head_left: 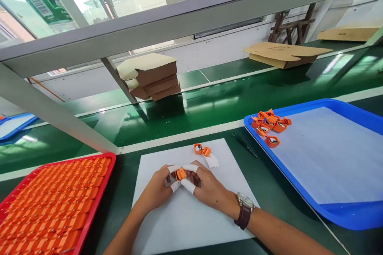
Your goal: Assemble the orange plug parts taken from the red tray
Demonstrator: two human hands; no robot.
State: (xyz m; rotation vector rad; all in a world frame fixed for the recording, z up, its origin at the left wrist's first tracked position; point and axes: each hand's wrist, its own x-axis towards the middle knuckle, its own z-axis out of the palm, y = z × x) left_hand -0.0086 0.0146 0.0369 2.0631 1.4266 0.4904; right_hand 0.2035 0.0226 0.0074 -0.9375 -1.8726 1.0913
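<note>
Hands: left hand (158, 192) and right hand (208, 189) pinch one orange part (180, 174) together.
Red tray (111, 157), left: nearly full.
Blue tray (344, 213), right: few pieces (271, 125); judged early stage.

One red tray (111, 164), two blue trays (344, 215), three stacked cardboard boxes (158, 79), two loose orange clips (202, 150), one held clip (180, 174), one wristwatch (245, 205), from where I stand.

A red tray (111, 158) packed with rows of orange parts (54, 203) sits at left on a green workbench (269, 183). At right, a blue tray (344, 215) holds a small heap of orange pieces (271, 125) in its far corner. Tweezers (243, 144) lie just beside it. Cardboard boxes (155, 75) are stacked farther back.
</note>
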